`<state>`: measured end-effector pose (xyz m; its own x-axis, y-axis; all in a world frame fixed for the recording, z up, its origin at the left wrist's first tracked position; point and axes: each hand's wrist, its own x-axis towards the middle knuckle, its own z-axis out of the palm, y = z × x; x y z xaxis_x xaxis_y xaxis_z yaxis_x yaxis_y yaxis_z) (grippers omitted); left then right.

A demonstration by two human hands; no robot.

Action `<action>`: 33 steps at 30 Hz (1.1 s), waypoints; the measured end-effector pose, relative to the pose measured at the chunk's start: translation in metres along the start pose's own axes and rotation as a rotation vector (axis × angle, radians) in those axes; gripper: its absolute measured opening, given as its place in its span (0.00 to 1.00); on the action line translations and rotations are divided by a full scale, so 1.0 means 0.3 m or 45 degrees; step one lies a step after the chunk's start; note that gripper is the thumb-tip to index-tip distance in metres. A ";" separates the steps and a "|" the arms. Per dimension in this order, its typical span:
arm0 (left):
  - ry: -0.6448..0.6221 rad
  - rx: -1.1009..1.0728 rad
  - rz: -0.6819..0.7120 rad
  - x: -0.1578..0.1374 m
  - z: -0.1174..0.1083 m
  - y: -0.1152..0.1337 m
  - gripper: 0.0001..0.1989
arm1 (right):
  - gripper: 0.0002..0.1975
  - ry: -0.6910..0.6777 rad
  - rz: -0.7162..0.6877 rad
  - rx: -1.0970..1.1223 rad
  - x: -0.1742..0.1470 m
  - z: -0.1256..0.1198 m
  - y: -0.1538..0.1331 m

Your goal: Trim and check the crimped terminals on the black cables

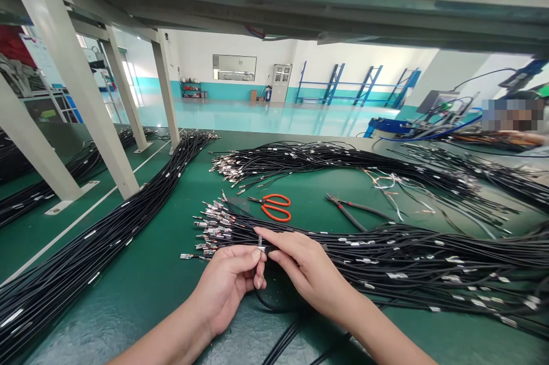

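Left fingers (249, 261) pinch connector (259, 241); right fingers (281, 241) grip cable (270, 249).

Black cable bundles (326, 157), pliers (340, 203) and blue racking (334, 84) show a factory workshop.

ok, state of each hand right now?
Left hand: closed, pinching a small metal piece.
Right hand: partly closed at a dark piece beside it; firm hold can't be told.
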<state>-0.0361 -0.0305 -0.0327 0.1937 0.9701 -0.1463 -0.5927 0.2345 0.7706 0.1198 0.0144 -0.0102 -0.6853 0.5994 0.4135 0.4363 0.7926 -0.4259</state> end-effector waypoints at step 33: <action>-0.051 -0.024 -0.024 -0.003 0.008 0.004 0.07 | 0.16 -0.057 0.103 0.103 0.005 -0.026 -0.023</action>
<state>-0.0352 -0.0312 -0.0302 0.2355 0.9624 -0.1354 -0.6031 0.2540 0.7561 0.1204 0.0106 -0.0002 -0.6760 0.6539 0.3398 0.4438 0.7293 -0.5207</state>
